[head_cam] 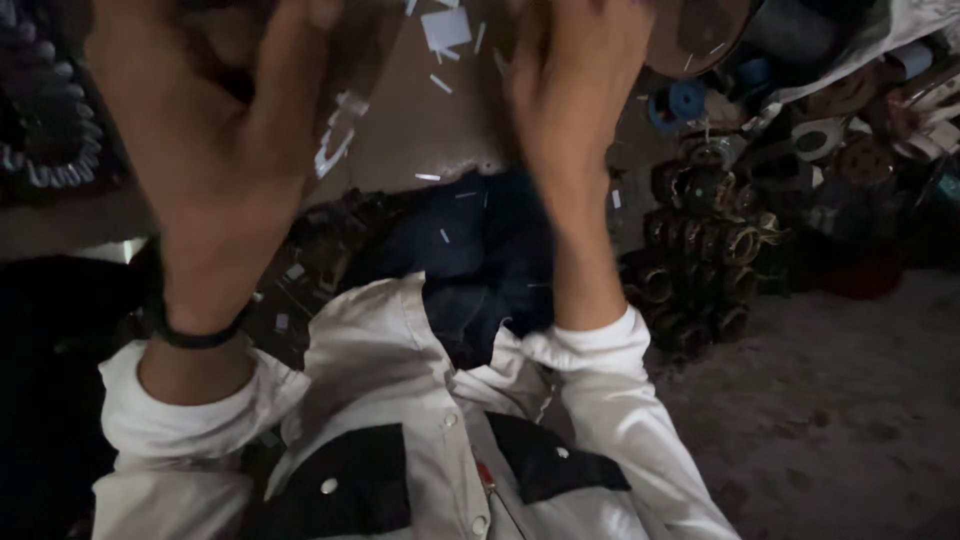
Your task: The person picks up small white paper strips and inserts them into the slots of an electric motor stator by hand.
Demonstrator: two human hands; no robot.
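Both of my hands are raised close to the camera and blurred. My left hand (pixel 205 150) fills the upper left, its thumb and fingers curved and apart with nothing visible between them; a black band circles its wrist. My right hand (pixel 570 110) is up at centre top, seen from the back. Its fingertips run past the top edge, so anything in its grasp is hidden. White shirt cuffs cover both forearms. Below them is my white shirt (pixel 390 380) with black chest pockets.
A brown work surface (pixel 420 130) strewn with small white scraps lies behind the hands. Stacks of dark rings or spools (pixel 705 240) stand at right by a heap of reels and clutter (pixel 850 130). Grey dusty floor (pixel 830 400) spreads at lower right.
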